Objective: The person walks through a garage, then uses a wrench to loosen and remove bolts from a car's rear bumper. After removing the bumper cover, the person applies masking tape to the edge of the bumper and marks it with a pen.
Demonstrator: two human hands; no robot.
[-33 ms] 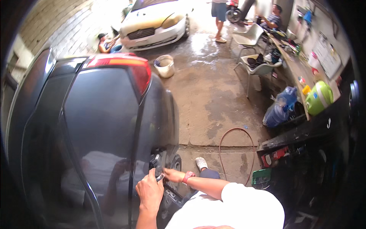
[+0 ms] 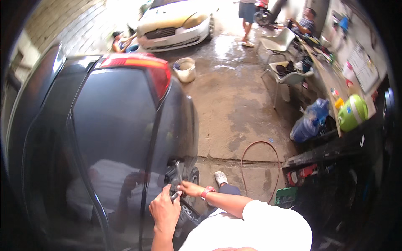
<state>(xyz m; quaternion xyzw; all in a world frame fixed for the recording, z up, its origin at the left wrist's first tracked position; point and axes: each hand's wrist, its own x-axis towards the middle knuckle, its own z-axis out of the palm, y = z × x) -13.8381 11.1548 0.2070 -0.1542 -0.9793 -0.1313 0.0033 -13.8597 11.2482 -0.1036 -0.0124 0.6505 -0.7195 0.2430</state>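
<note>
My left hand (image 2: 165,211) is at the rear corner of a dark grey car (image 2: 113,108), pinching a small dark rod-like piece (image 2: 175,195) between thumb and fingers. Just right of it, my right hand (image 2: 191,189), with a red wristband (image 2: 207,191), has its fingers curled together. What they hold is too small to make out. Both hands are beside an opening in the car's side, where a grey bracket-like part (image 2: 179,169) shows. A loose dark part with light edges (image 2: 189,213) is below my right hand, partly hidden by my body.
A thin red-brown hose (image 2: 278,167) curls on the concrete floor right of my shoe (image 2: 220,178). A bucket (image 2: 185,71), a white car (image 2: 176,27) and white chairs (image 2: 278,41) stand farther off. Along the right runs a cluttered workbench (image 2: 320,69). Several people are in the background.
The whole view has shifted slightly. My right hand has moved a little at the opening, and the grey part there shows more upright. My left hand keeps its pinch.
</note>
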